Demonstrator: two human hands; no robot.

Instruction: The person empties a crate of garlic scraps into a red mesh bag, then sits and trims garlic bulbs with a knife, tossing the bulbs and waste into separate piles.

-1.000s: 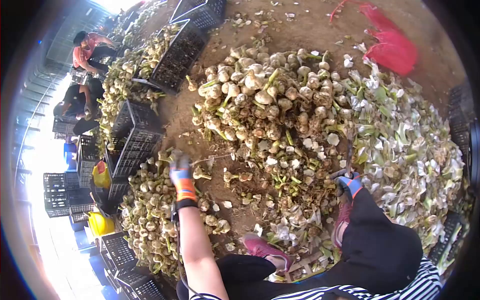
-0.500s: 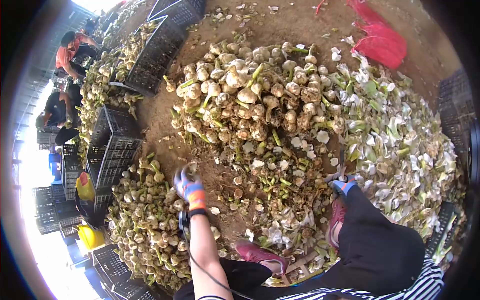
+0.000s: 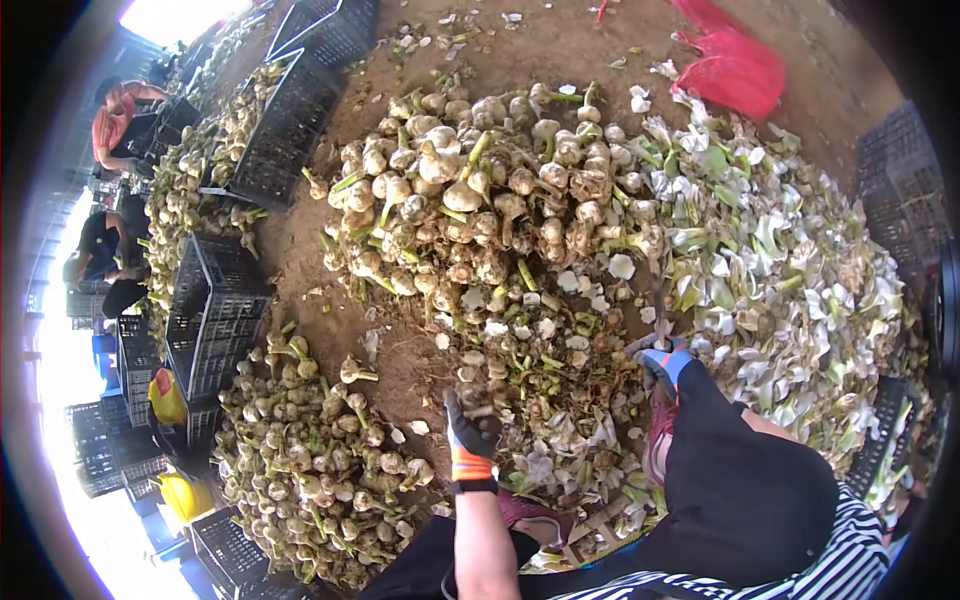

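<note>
My left hand [image 3: 474, 428], in a grey, blue and orange glove, is over the bare soil between two heaps of garlic. Its thumb stands away from the loosely curled fingers, and I make out nothing held. My right hand [image 3: 662, 362], gloved alike, is closed around a knife [image 3: 659, 305] beside my right knee, the narrow blade pointing away from me. Ahead lies a large heap of garlic bulbs [image 3: 470, 190] with stems and dirty roots. Another garlic pile [image 3: 320, 470] is at my left. A single garlic bulb [image 3: 355, 370] lies at that pile's edge.
Pale peelings [image 3: 780, 270] cover the ground at right. A red mesh bag [image 3: 735, 70] lies beyond them. Black crates [image 3: 215, 310] stand along the left, near a yellow bag [image 3: 183, 497]. Two people work farther left, one in a pink top [image 3: 115, 125]. My shoes [image 3: 535, 518] flank cut stems.
My left hand has moved right and nearer to me, away from the left garlic pile. My right hand stays by my knee with the knife. The view has shifted slightly.
</note>
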